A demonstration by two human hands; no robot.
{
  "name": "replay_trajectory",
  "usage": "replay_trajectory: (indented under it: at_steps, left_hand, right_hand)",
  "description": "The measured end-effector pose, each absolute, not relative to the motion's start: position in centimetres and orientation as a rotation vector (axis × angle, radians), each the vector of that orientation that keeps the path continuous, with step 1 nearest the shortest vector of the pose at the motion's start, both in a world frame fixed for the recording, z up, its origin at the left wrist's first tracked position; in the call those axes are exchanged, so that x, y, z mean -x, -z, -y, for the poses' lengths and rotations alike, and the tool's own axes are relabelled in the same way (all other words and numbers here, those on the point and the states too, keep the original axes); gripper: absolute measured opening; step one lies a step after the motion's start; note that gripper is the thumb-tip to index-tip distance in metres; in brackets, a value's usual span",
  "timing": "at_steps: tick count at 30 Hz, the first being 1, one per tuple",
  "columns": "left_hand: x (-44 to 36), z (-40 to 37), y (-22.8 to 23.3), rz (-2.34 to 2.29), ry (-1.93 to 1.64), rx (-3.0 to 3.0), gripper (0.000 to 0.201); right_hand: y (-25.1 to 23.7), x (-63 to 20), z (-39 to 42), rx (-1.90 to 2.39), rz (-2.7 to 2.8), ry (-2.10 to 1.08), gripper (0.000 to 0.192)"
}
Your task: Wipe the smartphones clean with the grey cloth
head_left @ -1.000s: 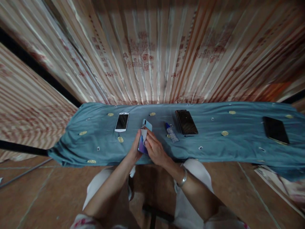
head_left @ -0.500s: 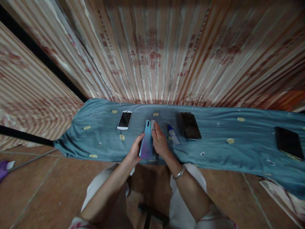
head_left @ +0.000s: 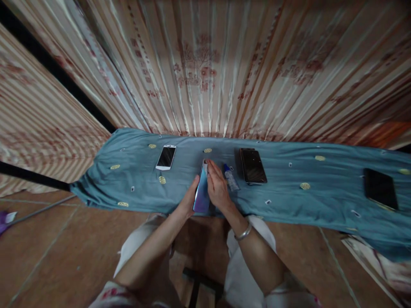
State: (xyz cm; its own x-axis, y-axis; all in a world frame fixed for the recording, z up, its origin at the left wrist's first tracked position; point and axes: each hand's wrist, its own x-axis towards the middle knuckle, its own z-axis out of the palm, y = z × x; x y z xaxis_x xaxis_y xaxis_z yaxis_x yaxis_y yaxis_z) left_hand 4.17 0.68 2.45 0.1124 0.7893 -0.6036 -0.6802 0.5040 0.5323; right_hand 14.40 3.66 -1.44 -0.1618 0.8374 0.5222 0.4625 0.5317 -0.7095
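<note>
Curtains (head_left: 199, 107) in cream and rust stripes are hanging across the whole background. At the far left, a purple object (head_left: 4, 220), cut off by the edge, is resting on the brown floor (head_left: 45, 256) beside a thin grey rod (head_left: 41, 211). Next, a teal cloth (head_left: 282, 199) dotted with small yellow and white motifs is covering a long, narrow surface that is stretching rightward. On its left part, a white phone (head_left: 166, 158) is lying with its dark screen up.

Near the middle, the person's left hand (head_left: 189, 200) is gripping a blue-purple phone (head_left: 201, 199) by its left side, thumb along the edge, other fingers mostly hidden. This phone is tilting above the near edge of the cloth, between the two hands, glossy back showing. On its right side, the right hand (head_left: 218, 190) is holding its fingers close together, pressing a pale wipe (head_left: 206, 168), largely covered by the hand, against the phone's upper end. A silver bracelet (head_left: 244, 231) is circling the right wrist.

Just beside that hand, a clear bottle (head_left: 231, 179) with a blue cap is lying slantwise. Further right, a black-screened phone (head_left: 253, 166) is resting on another device, mostly hidden. Well apart, near the right end, a dark flat device (head_left: 380, 188) is lying alone.
</note>
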Motion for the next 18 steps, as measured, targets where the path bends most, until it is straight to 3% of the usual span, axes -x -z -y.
replay_trajectory:
  at_steps: [9,14,18]
  left_hand:
    - [-2.7,-2.3,-2.0,-0.973,-1.305,-0.103,0.033]
    - [-1.4,-3.0,-2.9,-0.918,-1.213,-0.083,0.054]
    - [-0.6,-3.4,-3.1,-0.882,-1.220,-0.119,0.059]
  right_hand:
    - [1.2,-12.3,0.0,0.845,1.989,-0.538,0.056]
    - [1.4,-11.0,1.7,0.763,2.042,-0.455,0.057]
    - [1.7,-10.9,1.8,0.732,2.087,-0.322,0.058]
